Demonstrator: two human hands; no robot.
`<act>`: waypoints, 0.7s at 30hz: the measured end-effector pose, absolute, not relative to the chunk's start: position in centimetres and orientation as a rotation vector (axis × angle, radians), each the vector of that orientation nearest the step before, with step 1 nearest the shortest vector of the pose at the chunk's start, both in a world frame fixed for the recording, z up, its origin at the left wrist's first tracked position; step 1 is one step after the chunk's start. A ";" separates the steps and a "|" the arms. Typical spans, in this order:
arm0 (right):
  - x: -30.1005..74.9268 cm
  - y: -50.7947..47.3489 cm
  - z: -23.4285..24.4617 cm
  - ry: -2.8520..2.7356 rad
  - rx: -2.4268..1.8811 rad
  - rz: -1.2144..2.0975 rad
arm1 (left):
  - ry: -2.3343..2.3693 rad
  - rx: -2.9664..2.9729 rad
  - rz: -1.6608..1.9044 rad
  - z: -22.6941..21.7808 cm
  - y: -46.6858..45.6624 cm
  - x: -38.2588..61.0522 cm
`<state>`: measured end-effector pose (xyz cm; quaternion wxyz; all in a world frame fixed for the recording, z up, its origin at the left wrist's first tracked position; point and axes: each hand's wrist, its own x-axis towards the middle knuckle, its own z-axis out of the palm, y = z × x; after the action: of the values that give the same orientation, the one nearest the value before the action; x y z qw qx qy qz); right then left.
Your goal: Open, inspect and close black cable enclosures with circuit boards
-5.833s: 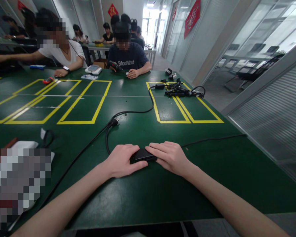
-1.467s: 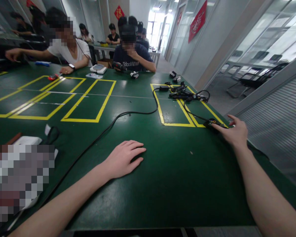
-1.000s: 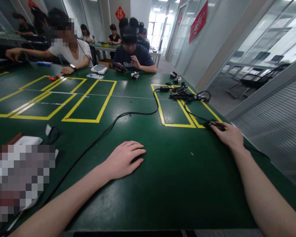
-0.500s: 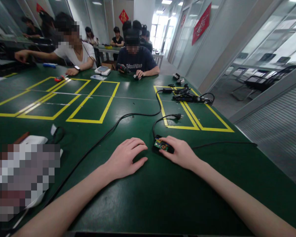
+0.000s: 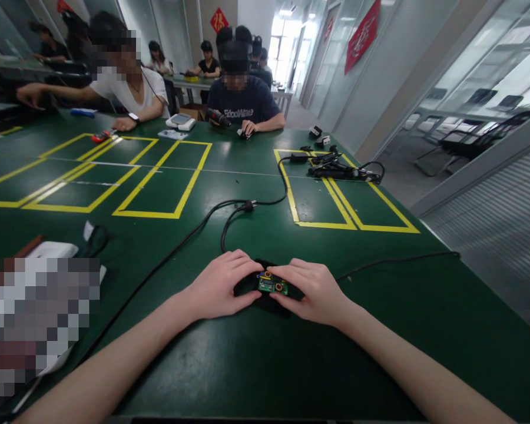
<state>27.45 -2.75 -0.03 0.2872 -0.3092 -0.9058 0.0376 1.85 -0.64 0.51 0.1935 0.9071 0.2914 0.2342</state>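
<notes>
- Both hands grip a small green circuit board: the left hand (image 5: 223, 285) at its left end, the right hand (image 5: 318, 292) at its right, thumbs on the near side and fingers on the far side.
- The circuit board (image 5: 272, 286) is held near the middle of the worktop's near edge, component side up; copper-coloured coils show on it, and something dark, hard to make out, surrounds it.
- A black plug (image 5: 249, 205) lies beyond the left hand, its short lead curving back toward that hand.
- A thin black cord (image 5: 393, 258) runs from beside the right hand to the right edge of the worktop (image 5: 181, 359).
- A longer black cable (image 5: 159, 267) crosses from the near left corner toward a black adapter (image 5: 299, 158).
- Tangled black equipment (image 5: 335, 171) lies toward the far right corner, partly over yellow tape (image 5: 389, 229).
- At the far edge sits a co-worker (image 5: 247, 100).
</notes>
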 end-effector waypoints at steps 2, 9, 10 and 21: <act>27.5 -2.7 0.2 -2.411 -0.818 0.047 | 0.823 2.564 0.636 0.7 -0.6 1.7; 28.1 -2.0 0.3 -2.478 -0.759 -0.028 | 0.813 2.501 0.553 0.8 -0.7 1.4; 28.1 -2.0 0.3 -2.486 -0.758 -0.025 | 0.822 2.493 0.543 0.8 -0.6 1.4; 28.0 -1.6 -0.9 -2.465 -0.825 0.184 | 0.866 2.517 0.481 0.4 -0.2 1.0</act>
<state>27.97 -1.56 -0.86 0.2645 -0.3054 -0.9122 0.0683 0.96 -0.23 0.44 0.2165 0.9085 0.3125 0.1734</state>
